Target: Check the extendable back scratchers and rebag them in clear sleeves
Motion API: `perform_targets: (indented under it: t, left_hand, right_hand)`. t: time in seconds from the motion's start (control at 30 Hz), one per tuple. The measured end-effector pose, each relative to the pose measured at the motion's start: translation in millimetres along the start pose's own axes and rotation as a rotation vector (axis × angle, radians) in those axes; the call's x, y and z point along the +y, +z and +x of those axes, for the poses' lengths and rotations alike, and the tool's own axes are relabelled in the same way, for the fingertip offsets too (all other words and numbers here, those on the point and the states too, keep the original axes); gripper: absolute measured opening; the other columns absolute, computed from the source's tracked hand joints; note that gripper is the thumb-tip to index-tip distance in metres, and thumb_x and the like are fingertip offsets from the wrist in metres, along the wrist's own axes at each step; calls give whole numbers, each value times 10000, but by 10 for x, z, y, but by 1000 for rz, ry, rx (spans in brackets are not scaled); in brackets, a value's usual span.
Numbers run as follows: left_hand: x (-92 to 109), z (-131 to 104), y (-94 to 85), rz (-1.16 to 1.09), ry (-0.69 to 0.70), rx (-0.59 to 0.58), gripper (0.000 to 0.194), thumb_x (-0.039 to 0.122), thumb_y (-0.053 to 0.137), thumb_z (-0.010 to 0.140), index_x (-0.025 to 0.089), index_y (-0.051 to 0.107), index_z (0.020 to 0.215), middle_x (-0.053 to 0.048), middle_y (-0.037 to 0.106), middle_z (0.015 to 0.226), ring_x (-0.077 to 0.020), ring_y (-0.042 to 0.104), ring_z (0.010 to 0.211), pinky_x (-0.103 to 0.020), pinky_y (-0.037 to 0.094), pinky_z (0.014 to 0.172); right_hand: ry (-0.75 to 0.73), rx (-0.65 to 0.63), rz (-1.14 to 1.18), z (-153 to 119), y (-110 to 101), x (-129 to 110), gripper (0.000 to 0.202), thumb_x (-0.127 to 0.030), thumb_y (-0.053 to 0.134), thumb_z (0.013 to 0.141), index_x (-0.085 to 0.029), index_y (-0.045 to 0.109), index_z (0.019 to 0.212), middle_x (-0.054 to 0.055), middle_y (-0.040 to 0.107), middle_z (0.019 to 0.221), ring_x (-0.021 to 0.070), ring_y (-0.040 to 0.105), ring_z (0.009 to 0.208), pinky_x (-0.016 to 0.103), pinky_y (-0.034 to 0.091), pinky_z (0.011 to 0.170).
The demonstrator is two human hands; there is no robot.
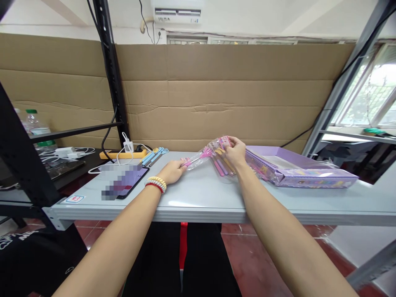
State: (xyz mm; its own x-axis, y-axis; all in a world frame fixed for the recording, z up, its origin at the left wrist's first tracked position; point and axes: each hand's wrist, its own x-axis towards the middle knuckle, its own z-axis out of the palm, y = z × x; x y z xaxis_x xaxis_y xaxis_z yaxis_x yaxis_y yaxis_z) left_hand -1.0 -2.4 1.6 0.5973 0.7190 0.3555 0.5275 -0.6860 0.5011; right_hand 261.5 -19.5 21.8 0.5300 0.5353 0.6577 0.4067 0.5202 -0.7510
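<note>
Packet of clear plastic point(204, 153), gripped at two ends by left hand point(172, 171) and right hand point(236, 152) at frame centre, with purple box point(315, 180) toward the right.

On the table point(198, 198): phone point(134, 181) left, box point(309, 181) right, apparently packets point(223, 167) between.

Pink tool point(206, 153), patterned purple box point(315, 180)

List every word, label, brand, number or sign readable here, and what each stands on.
"ME", perhaps: white letters on the black cloth, lower left.
No text reads with certainty.
Too small or blurred: the sticker on the table, print on the purple box, header of the clear packet, the bottle label, the air conditioner marks.
Phone: partly pixelated, unreadable.
</note>
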Motion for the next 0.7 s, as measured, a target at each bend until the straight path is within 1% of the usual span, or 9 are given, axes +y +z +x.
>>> perform_targets:
  t: [0.1,0.23,0.3,0.37,0.43,0.5,0.57,0.63,0.7]
  left_hand:
    - [-8,4,3,35,29,-11,266,305,405,881,214,639,790,-30,639,736,-202,580,790,-288,416,788]
    - [-21,9,2,102,39,-30,280,308,391,885,208,637,799,-34,642,745,-203,570,745,-292,412,735]
    - [-24,10,1,122,34,-39,278,306,391,887,203,639,812,-39,646,753,-204,570,739,-294,410,724]
    - [-25,10,-2,119,27,-31,276,299,392,890,197,642,834,-46,655,771,-203,577,752,-292,413,733]
    - [-22,9,-6,108,19,-13,277,294,391,895,193,645,853,-54,666,797,-204,589,776,-289,419,753]
    - [-16,7,-10,108,17,-9,280,294,391,897,189,649,864,-60,677,822,-208,601,799,-288,424,771]
    - [-11,4,-14,123,17,-23,284,299,393,897,186,653,873,-62,685,841,-211,609,816,-289,430,781]
    - [-8,1,-16,138,18,-38,297,308,387,900,182,656,887,-62,689,853,-212,613,825,-290,433,784]
    - [-8,0,-16,147,27,-48,312,314,375,904,181,657,904,-61,690,861,-210,612,831,-291,434,786]
  right_hand:
    - [91,0,29,-13,-14,-66,300,-180,629,603,-129,642,899,89,714,852,214,670,787,346,546,717]
    - [234,3,67,-2,-42,-81,303,-99,694,483,-140,627,775,43,693,721,187,643,650,328,543,625]
    - [264,-46,123,4,-55,-66,375,-73,733,427,-137,621,779,23,684,689,173,631,612,327,544,620]
    - [258,-119,187,1,-59,-59,445,-92,777,399,-134,628,816,16,687,698,167,634,618,329,550,643]
    - [233,-168,233,-10,-54,-69,438,-181,804,441,-135,645,847,22,700,749,162,643,651,326,555,662]
    - [237,-187,246,-21,-44,-94,352,-300,780,540,-140,664,831,27,704,774,154,643,664,315,557,648]
    - [263,-185,232,-31,-35,-122,286,-359,734,615,-144,676,793,29,701,757,148,638,657,304,557,631]
    - [269,-155,186,-38,-31,-142,247,-335,727,623,-142,687,773,32,699,739,148,635,657,297,557,631]
    - [249,-110,126,-44,-29,-153,225,-273,744,590,-135,693,761,35,693,719,151,633,651,294,554,632]
